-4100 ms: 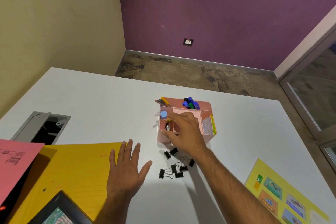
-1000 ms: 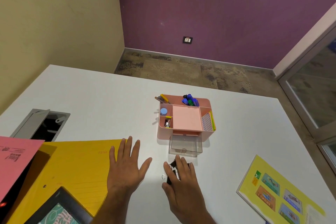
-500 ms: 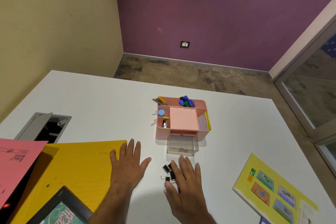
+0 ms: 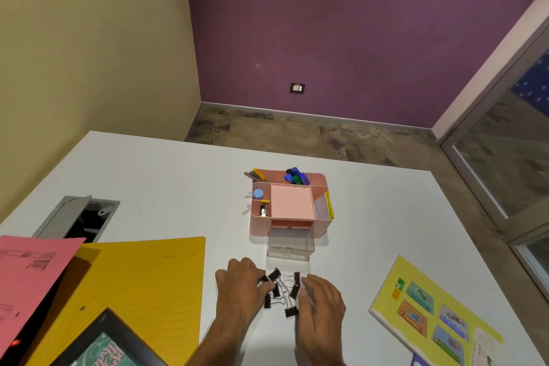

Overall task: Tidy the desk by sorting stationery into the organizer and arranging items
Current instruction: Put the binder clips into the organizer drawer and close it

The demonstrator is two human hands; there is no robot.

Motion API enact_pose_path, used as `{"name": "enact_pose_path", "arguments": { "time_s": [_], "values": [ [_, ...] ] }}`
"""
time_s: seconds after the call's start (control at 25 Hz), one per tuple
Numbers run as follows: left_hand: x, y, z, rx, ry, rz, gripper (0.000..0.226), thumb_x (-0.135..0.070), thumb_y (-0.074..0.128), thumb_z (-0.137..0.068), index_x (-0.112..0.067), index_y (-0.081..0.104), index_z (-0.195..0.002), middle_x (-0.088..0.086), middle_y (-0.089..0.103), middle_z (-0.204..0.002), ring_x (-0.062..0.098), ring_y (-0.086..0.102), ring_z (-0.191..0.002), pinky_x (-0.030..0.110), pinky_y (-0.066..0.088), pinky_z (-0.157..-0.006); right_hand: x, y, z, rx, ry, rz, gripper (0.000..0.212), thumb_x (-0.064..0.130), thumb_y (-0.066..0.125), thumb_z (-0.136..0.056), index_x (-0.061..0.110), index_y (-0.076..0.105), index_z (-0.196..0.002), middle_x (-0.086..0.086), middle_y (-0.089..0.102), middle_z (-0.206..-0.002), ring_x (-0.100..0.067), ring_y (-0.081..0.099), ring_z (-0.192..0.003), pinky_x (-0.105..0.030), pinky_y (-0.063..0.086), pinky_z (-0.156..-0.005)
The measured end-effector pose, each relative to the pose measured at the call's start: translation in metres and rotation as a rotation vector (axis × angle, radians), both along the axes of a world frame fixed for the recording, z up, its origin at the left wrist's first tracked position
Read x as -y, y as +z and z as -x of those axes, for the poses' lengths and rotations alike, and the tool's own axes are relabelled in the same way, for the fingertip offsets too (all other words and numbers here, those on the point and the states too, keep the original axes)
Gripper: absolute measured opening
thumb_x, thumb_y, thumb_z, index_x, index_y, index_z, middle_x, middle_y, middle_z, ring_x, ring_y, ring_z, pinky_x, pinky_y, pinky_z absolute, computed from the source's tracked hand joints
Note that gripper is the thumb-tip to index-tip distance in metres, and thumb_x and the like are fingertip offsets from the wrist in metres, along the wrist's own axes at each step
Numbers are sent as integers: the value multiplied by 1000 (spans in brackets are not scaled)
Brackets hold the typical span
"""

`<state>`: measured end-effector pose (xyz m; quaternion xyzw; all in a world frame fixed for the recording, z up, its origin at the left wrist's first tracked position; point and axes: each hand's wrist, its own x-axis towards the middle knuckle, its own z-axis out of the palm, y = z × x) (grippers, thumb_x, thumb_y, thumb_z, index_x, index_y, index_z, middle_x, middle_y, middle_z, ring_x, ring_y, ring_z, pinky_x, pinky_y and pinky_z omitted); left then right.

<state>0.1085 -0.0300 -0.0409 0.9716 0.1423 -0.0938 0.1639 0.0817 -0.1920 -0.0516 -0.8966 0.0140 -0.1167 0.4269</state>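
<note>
While both hands sit on the white desk [image 4: 166,175], a loose cluster of black binder clips [image 4: 280,291] lies between them, near the desk's front edge. Count: about six clips, though overlap makes it uncertain. Left hand [image 4: 242,287]: fingers curled, tips touching the clips on the cluster's left side. Right hand [image 4: 320,297]: fingers curled against the clips on the right side. Whether either hand actually pinches a clip cannot be told; hands are apart, with the clips in the gap.

Pink organizer [image 4: 289,227] stands just beyond the clips. One clear drawer [image 4: 291,244] is pulled out of its front toward the hands. Top compartments: one blue round item [image 4: 258,194], one small yellow-and-metal item [image 4: 264,207], several blue and green markers [image 4: 295,178] in the back, one yellow-handled tool [image 4: 258,174] at the back left, paper sheets [image 4: 324,205] in the right slot.

Writing: yellow folder [image 4: 133,285], left of the hands, reads "File No." faintly. Pink paper [image 4: 26,273] has dark print, unreadable. Yellow card sheet [image 4: 430,306] at right shows several small picture cards; text too small to read. One dark frame [image 4: 113,345] overlaps the folder.
</note>
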Motion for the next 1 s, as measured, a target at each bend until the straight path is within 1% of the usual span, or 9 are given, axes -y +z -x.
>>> {"name": "enact_pose_path", "arguments": {
  "time_s": [0.16, 0.24, 0.32, 0.4, 0.52, 0.64, 0.72, 0.84, 1.0],
  "values": [
    [1, 3, 10, 103, 111, 153, 26, -55, 69, -80, -35, 65, -97, -16, 63, -91, 10, 50, -95, 31, 27, -80, 6, -2, 2, 16, -1, 39, 30, 39, 47, -85, 30, 69, -104, 22, 63, -112, -11, 54, -114, -47, 41, -100],
    [0, 8, 16, 155, 137, 218, 20, -47, 71, -82, -35, 60, -93, -17, 58, -78, 8, 50, -86, 28, 23, -79, 5, -1, 1, 10, 8, 54, 31, 41, 50, -82, 29, 69, -104, 22, 63, -111, -7, 52, -115, -45, 39, -100],
    [0, 12, 19, 213, 154, 301, 15, -41, 73, -83, -38, 59, -88, -20, 55, -72, 6, 52, -83, 26, 28, -81, 3, 3, -2, 16, 26, 59, 29, 40, 53, -81, 30, 69, -103, 27, 59, -110, 1, 47, -114, -34, 35, -97],
    [0, 16, 20, 279, 194, 485, 16, -32, 76, -82, -39, 61, -83, -20, 60, -74, 7, 60, -84, 26, 45, -81, 1, 12, -5, -1, 66, 23, 22, 34, 60, -83, 34, 67, -104, 30, 58, -109, 10, 45, -112, -20, 36, -92],
    [3, 22, 18, 304, 209, 779, 18, -19, 76, -81, -37, 70, -82, -18, 70, -79, 6, 68, -81, 27, 59, -75, -3, 29, -12, -94, 152, -145, 33, 13, 73, -84, 36, 66, -107, 21, 65, -106, 8, 56, -103, -5, 44, -81],
    [7, 28, 14, 326, 149, 871, 24, -15, 76, -82, -39, 72, -82, -23, 70, -82, 5, 68, -84, 27, 59, -77, -6, 40, -23, -134, 173, -248, 34, 3, 73, -83, 35, 71, -96, 16, 74, -91, 0, 68, -88, -16, 54, -78],
    [8, 30, 11, 328, 155, 912, 24, -16, 77, -82, -38, 71, -87, -21, 71, -84, 4, 68, -84, 28, 60, -76, -7, 47, -29, -125, 170, -265, 36, 0, 72, -82, 36, 73, -87, 17, 75, -84, -3, 70, -83, -19, 55, -76],
    [6, 24, 8, 259, 120, 862, 32, -16, 74, -83, -39, 67, -102, -16, 71, -95, 6, 67, -88, 29, 59, -79, -6, 59, -43, -25, 167, -220, 32, -3, 74, -80, 28, 78, -85, 19, 73, -81, -1, 69, -82, -14, 53, -74],
    [0, 9, 5, 116, -193, 397, 35, -20, 57, -95, -34, 57, -127, -12, 58, -119, 9, 57, -107, 26, 48, -93, -2, 69, -76, 157, 212, 44, 24, 0, 74, -80, 20, 79, -93, 14, 69, -88, -2, 65, -82, -18, 54, -75]
  ]
}}
